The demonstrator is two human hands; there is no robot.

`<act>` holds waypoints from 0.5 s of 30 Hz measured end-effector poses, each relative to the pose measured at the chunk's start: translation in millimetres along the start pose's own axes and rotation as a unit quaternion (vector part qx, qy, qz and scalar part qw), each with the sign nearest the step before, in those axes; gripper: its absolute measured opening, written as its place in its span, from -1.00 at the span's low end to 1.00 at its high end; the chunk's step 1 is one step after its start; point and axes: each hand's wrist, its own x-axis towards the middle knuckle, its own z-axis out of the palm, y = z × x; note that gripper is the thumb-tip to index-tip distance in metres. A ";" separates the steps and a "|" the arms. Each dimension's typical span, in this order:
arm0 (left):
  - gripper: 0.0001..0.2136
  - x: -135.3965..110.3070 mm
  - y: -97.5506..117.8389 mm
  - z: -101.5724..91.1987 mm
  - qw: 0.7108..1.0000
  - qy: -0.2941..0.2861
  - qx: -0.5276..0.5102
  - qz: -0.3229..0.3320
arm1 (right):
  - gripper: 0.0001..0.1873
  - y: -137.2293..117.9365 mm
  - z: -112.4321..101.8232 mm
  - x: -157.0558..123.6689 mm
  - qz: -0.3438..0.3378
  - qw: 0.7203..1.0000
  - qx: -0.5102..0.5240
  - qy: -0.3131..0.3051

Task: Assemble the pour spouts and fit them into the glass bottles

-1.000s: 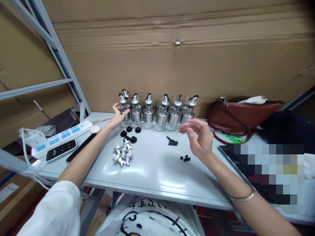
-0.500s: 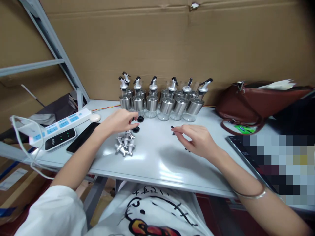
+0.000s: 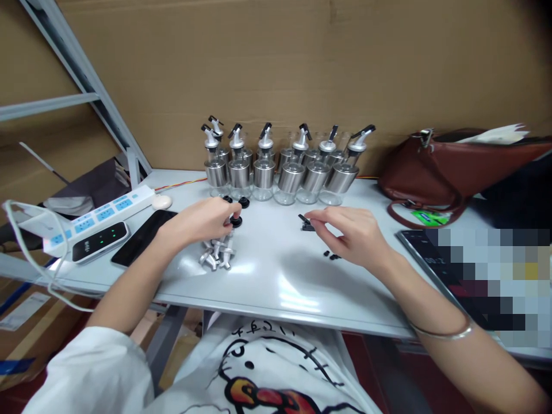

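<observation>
The black levers lay in a little heap at the right hand, right by its fingertips. That hand's thumb and forefinger were drawn narrow there; whether they had pinched a lever could not be told. The silver spouts lay bunched below the left hand, whose bent fingers stood close together over the heap's far edge, beside the nearest of the black stoppers. Whether they held a part was hidden.

The step in hand looked like picking out loose parts, one kind to each hand. The next move seemed to call for a fine pinch on a single piece, lifted clear without scattering its neighbours.

Small black plugs lay just nearer the person than the right hand, partly under it. Beyond both hands stood a row of bottles, several topped with spouts and black levers. Left of the left forearm were a black phone and a power strip; well to the right of the right hand sat a brown handbag.
</observation>
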 end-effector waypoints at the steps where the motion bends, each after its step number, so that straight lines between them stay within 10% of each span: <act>1: -0.90 0.4 0.7 -1.1 0.999 0.010 -0.019 0.024 | -0.85 -0.3 0.0 0.0 0.000 1.000 -0.001 0.000; 8: -0.90 5.2 20.3 18.5 0.942 0.200 -0.227 0.146 | -0.94 -6.3 0.8 1.3 0.004 1.000 0.017 -0.018; 15: -0.91 12.3 45.8 49.3 0.886 0.112 -0.427 0.143 | -0.83 -19.4 5.9 1.8 -0.037 0.998 0.030 -0.051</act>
